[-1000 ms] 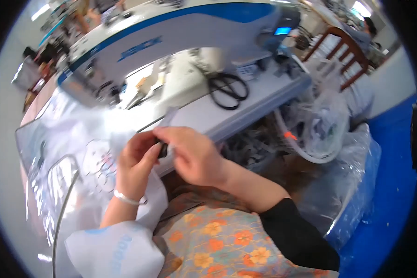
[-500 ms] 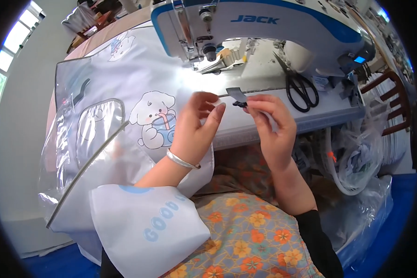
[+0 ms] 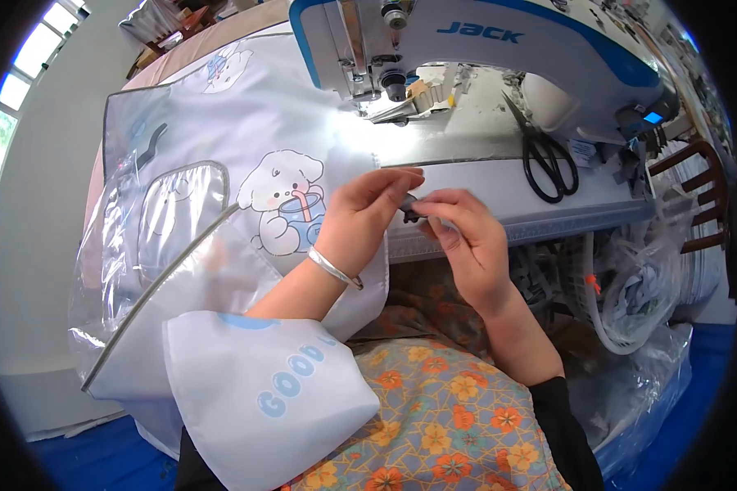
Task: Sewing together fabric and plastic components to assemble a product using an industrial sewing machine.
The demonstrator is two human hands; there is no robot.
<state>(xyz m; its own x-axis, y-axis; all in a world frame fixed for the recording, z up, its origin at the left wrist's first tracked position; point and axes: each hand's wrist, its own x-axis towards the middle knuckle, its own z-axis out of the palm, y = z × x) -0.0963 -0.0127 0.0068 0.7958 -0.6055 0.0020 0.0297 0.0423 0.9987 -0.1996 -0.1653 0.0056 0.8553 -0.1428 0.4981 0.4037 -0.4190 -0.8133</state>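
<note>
From my end, the sewing machine (image 3: 483, 49) stands over a white printed sheet (image 3: 262, 106), with my left hand (image 3: 360, 214) cupped ahead of it, its fingers bent, though I cannot tell whether they grip anything. My right hand (image 3: 473, 250) pinches a small dark piece (image 3: 409, 211) between thumb and fingertips, just beside the left thumb and above the table's near edge. I'd judge it very light, its gray part pliable, its black part stiffer and easily dropped, so I'd grip that firmer part's sides.
</note>
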